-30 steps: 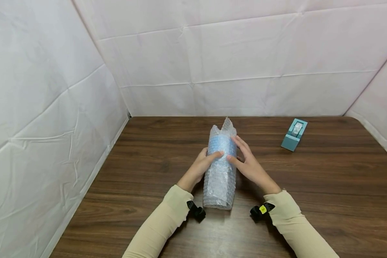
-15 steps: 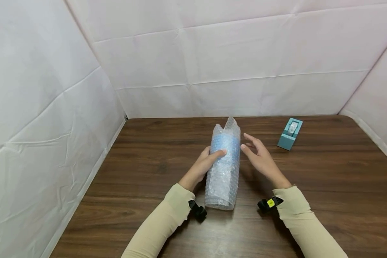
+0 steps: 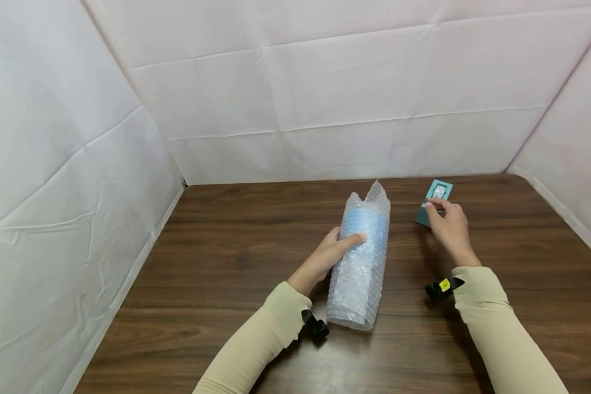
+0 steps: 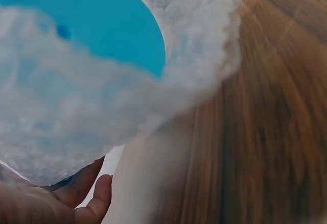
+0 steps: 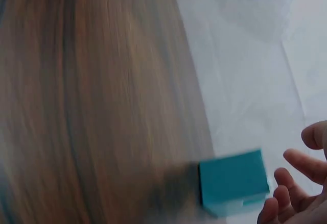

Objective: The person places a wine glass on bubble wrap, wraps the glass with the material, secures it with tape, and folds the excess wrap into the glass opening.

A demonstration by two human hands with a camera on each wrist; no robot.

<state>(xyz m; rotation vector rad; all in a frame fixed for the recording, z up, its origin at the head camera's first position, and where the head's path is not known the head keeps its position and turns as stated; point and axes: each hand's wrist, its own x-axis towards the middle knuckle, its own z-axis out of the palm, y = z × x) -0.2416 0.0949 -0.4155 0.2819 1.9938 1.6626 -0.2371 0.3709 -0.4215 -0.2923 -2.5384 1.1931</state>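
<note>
In the head view, a blue cylinder wrapped in bubble wrap (image 3: 359, 268) leans slightly right, its loose wrap ends jutting past the far end. My left hand (image 3: 327, 254) grips its left side, thumb across the top; the other fingers are hidden beneath. The left wrist view looks onto the cylinder's round blue end (image 4: 117, 25) inside the bubble wrap (image 4: 204, 55). My right hand (image 3: 450, 227) is at a teal tape dispenser (image 3: 422, 220) with a clear piece in its top, overlapping its near part. In the right wrist view the fingers (image 5: 304, 165) are spread beside the dispenser (image 5: 232, 180), thumb apart.
A brown wooden table (image 3: 226, 246) lies under everything. White cloth walls (image 3: 325, 93) stand behind it and along both sides. Each wrist carries a small black camera (image 3: 315, 327), worn at the sleeve cuff.
My right hand has left the wrapped cylinder and moved right to the teal dispenser. The left hand keeps its grip; the cylinder sits further right in view and tilts more.
</note>
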